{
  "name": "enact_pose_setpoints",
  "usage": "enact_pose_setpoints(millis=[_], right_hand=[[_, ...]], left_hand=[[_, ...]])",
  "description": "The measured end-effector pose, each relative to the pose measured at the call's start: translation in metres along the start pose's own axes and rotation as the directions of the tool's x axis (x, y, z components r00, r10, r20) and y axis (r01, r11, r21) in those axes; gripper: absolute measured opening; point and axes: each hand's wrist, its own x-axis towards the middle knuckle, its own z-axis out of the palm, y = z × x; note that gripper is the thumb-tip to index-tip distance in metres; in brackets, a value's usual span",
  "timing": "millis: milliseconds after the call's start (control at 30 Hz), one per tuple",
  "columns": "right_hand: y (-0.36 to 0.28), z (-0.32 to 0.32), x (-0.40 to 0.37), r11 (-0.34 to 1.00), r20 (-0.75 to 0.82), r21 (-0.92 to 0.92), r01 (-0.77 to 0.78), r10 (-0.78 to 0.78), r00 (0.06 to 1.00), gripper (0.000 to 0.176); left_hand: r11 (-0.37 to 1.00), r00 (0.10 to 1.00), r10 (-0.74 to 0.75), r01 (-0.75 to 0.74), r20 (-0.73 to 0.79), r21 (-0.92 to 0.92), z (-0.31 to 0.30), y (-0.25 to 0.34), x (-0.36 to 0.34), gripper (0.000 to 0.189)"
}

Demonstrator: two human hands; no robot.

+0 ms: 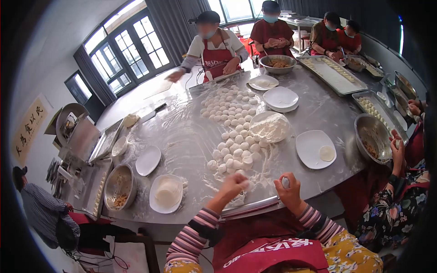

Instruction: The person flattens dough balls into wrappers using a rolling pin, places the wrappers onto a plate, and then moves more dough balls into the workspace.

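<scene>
My left hand (233,184) is closed over a small white dough piece (246,184) at the near edge of the floured steel table (191,136). My right hand (290,191) is fisted around a small rolling pin (285,182), of which only the pale end shows above the fingers. Just beyond both hands lie several round dough pieces (234,152) in a long trail across the table. A bowl of flour (271,127) sits behind them. Striped sleeves and a red apron (268,252) fill the bottom of the view.
White plates (314,148) (148,160) (166,193) and steel bowls of filling (119,185) (373,138) ring the near side. Trays of finished dumplings (332,73) stand at the far right. Other people in red aprons (216,45) work around the table; one person's hands (397,145) are at the right.
</scene>
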Motion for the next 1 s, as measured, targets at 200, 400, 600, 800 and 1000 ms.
enact_pose_setpoints(millis=[200,400,600,800,1000], right_hand=[[0.011,0.013,0.025,0.995,0.095,0.085,-0.052,0.044,0.995,0.022],[0.023,0.038,0.049,0.993,0.044,0.020,0.119,-0.120,0.992,0.022],[0.020,0.019,0.023,0.994,0.015,-0.064,0.089,-0.088,0.996,0.025],[0.035,0.042,0.040,0.995,-0.008,-0.054,0.079,-0.079,0.997,0.028],[0.012,0.010,0.018,0.998,0.013,0.005,0.066,-0.066,0.998,0.026]], left_hand=[[0.940,0.998,0.050,-0.037,-0.030,0.338,0.025,-0.002,0.000,0.017],[0.879,0.989,0.103,-0.139,0.103,0.456,0.019,-0.003,0.022,0.017],[0.894,0.980,0.062,-0.139,0.190,0.425,0.016,-0.003,0.004,0.015],[0.900,0.976,0.079,-0.158,0.204,0.407,0.023,0.003,0.023,0.014],[0.862,0.957,0.204,-0.275,0.206,0.426,0.017,-0.001,0.009,0.014]])
